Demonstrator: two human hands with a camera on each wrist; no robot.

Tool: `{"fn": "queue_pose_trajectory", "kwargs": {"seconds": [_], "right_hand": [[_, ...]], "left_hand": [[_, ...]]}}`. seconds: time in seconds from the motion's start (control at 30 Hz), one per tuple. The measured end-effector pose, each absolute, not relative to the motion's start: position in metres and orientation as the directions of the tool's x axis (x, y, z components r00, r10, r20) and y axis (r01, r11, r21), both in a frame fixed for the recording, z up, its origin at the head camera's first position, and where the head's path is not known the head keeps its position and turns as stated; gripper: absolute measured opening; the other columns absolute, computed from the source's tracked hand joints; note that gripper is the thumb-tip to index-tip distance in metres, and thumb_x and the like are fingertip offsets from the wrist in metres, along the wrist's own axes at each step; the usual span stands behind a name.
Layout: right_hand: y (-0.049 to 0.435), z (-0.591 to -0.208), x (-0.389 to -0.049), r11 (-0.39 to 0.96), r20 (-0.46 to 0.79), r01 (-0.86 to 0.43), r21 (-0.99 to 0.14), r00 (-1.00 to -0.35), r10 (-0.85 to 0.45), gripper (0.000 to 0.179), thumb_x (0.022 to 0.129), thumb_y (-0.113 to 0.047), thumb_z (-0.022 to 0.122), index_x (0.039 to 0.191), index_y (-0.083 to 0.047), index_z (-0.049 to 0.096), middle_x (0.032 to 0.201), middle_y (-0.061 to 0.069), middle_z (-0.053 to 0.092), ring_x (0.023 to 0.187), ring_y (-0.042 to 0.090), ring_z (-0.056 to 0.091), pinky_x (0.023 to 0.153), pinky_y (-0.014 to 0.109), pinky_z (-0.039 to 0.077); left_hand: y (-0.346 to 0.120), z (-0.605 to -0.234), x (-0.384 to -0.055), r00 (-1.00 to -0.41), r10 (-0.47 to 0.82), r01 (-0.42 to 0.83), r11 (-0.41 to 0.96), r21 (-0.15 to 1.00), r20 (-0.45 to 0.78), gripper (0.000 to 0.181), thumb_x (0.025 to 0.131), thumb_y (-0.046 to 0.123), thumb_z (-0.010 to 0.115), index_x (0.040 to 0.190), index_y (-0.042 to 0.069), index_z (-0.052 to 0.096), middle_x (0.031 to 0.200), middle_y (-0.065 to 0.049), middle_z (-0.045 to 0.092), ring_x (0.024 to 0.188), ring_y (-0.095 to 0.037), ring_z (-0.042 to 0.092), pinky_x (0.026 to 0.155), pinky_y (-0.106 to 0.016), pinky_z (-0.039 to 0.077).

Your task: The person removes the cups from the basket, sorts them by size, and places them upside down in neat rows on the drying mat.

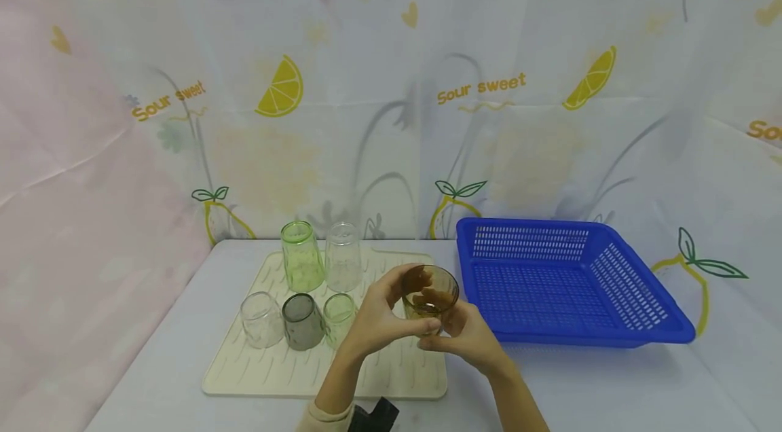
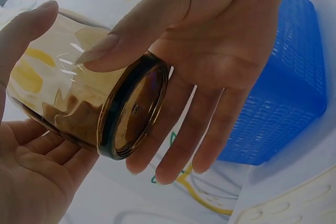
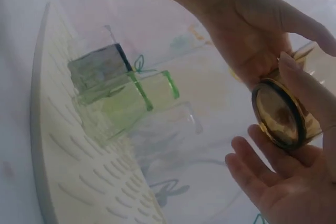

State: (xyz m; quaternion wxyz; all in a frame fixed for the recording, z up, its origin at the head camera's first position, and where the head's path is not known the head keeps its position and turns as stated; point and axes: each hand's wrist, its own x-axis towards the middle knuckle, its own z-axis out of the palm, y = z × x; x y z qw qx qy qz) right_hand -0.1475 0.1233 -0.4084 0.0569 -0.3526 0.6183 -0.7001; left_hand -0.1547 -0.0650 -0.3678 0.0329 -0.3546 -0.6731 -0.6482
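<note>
An amber drinking glass [image 1: 421, 310] is held up by both hands over the mat's right side, its open rim facing up and toward me. My left hand [image 1: 379, 323] grips it from the left, thumb on the near side. From the right, my right hand [image 1: 470, 342] holds its lower part between thumb and fingers. In the left wrist view the thick round base of the amber glass [image 2: 137, 114] shows, with the right hand's [image 2: 220, 51] fingers spread beside it. The right wrist view shows both thumbs on the amber glass [image 3: 278, 114].
On a cream drying mat [image 1: 275, 378] stand a tall green glass [image 1: 302, 262], a tall clear glass [image 1: 343, 262], a short clear glass [image 1: 261, 323], a grey glass [image 1: 303, 327] and a small green glass [image 1: 339, 316]. Right of the mat is a blue basket [image 1: 599, 333]. A lemon-print cloth [image 1: 366, 147] hangs behind.
</note>
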Motion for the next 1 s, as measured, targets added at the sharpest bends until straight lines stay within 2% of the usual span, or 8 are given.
{"fn": "queue_pose_trajectory", "kwargs": {"seconds": [0.07, 0.23, 0.33, 0.37, 0.47, 0.57, 0.83, 1.0], "right_hand": [[0.120, -0.413, -0.146, -0.264, 0.420, -0.328, -0.907, -0.755, -0.504, 0.063, 0.082, 0.001, 0.069, 0.134, 0.014, 0.035, 0.129, 0.001, 0.057, 0.115, 0.016, 0.056, 0.095, 0.030, 0.050], [0.119, -0.417, -0.145, -0.322, 0.419, -0.291, -0.901, -0.774, -0.475, 0.060, 0.082, 0.002, 0.068, 0.132, 0.014, 0.038, 0.128, 0.003, 0.058, 0.112, 0.017, 0.058, 0.094, 0.029, 0.051], [0.121, -0.418, -0.144, -0.358, 0.421, -0.269, -0.894, -0.777, -0.467, 0.034, 0.081, 0.004, 0.068, 0.112, 0.006, 0.055, 0.131, 0.004, 0.053, 0.114, 0.016, 0.057, 0.095, 0.028, 0.050], [0.122, -0.418, -0.144, -0.372, 0.422, -0.259, -0.891, -0.775, -0.470, 0.033, 0.081, 0.005, 0.067, 0.112, 0.004, 0.056, 0.131, 0.005, 0.053, 0.114, 0.016, 0.057, 0.095, 0.028, 0.050], [0.126, -0.418, -0.144, -0.402, 0.430, -0.243, -0.883, -0.762, -0.483, 0.033, 0.081, 0.007, 0.066, 0.112, 0.001, 0.057, 0.130, 0.009, 0.053, 0.111, 0.016, 0.058, 0.093, 0.027, 0.051], [0.130, -0.417, -0.144, -0.420, 0.432, -0.228, -0.878, -0.754, -0.494, 0.053, 0.082, 0.007, 0.065, 0.132, 0.005, 0.046, 0.124, 0.010, 0.058, 0.108, 0.017, 0.060, 0.091, 0.026, 0.052], [0.144, -0.416, -0.145, -0.423, 0.429, -0.229, -0.877, -0.770, -0.473, 0.052, 0.082, 0.009, 0.062, 0.131, 0.002, 0.045, 0.121, 0.009, 0.058, 0.109, 0.019, 0.059, 0.093, 0.028, 0.051], [0.151, -0.411, -0.146, -0.412, 0.441, -0.254, -0.875, -0.772, -0.459, 0.050, 0.083, 0.009, 0.062, 0.131, -0.001, 0.048, 0.121, 0.008, 0.058, 0.107, 0.017, 0.059, 0.090, 0.027, 0.052]], "left_hand": [[-0.064, -0.367, -0.155, -0.743, 0.440, 0.514, -0.106, 0.851, 0.504, 0.069, 0.075, 0.014, 0.080, 0.133, -0.001, 0.045, 0.124, -0.023, 0.056, 0.118, -0.031, 0.053, 0.104, -0.034, 0.043], [-0.063, -0.368, -0.155, -0.726, 0.445, 0.522, -0.142, 0.841, 0.525, 0.069, 0.076, 0.014, 0.079, 0.133, -0.002, 0.044, 0.124, -0.028, 0.054, 0.119, -0.033, 0.052, 0.103, -0.034, 0.043], [-0.064, -0.368, -0.155, -0.698, 0.454, 0.546, -0.165, 0.822, 0.554, 0.069, 0.077, 0.009, 0.078, 0.133, -0.006, 0.040, 0.124, -0.031, 0.052, 0.118, -0.036, 0.052, 0.102, -0.036, 0.045], [-0.064, -0.369, -0.155, -0.687, 0.458, 0.555, -0.171, 0.814, 0.564, 0.069, 0.077, 0.007, 0.077, 0.133, -0.007, 0.039, 0.123, -0.032, 0.052, 0.117, -0.036, 0.052, 0.101, -0.036, 0.045], [-0.067, -0.370, -0.155, -0.672, 0.468, 0.564, -0.180, 0.806, 0.574, 0.070, 0.078, 0.008, 0.076, 0.134, -0.008, 0.037, 0.123, -0.031, 0.051, 0.118, -0.036, 0.051, 0.100, -0.035, 0.046], [-0.069, -0.371, -0.155, -0.673, 0.473, 0.561, -0.175, 0.809, 0.569, 0.071, 0.079, 0.011, 0.076, 0.136, -0.006, 0.036, 0.125, -0.029, 0.051, 0.119, -0.035, 0.049, 0.101, -0.035, 0.045], [-0.076, -0.374, -0.153, -0.678, 0.479, 0.561, -0.153, 0.814, 0.558, 0.070, 0.078, 0.001, 0.074, 0.135, -0.009, 0.036, 0.123, -0.029, 0.052, 0.116, -0.038, 0.051, 0.101, -0.036, 0.046], [-0.077, -0.376, -0.153, -0.708, 0.478, 0.529, -0.129, 0.839, 0.519, 0.068, 0.077, 0.001, 0.075, 0.133, -0.009, 0.039, 0.121, -0.026, 0.054, 0.112, -0.039, 0.053, 0.099, -0.038, 0.047]]}}
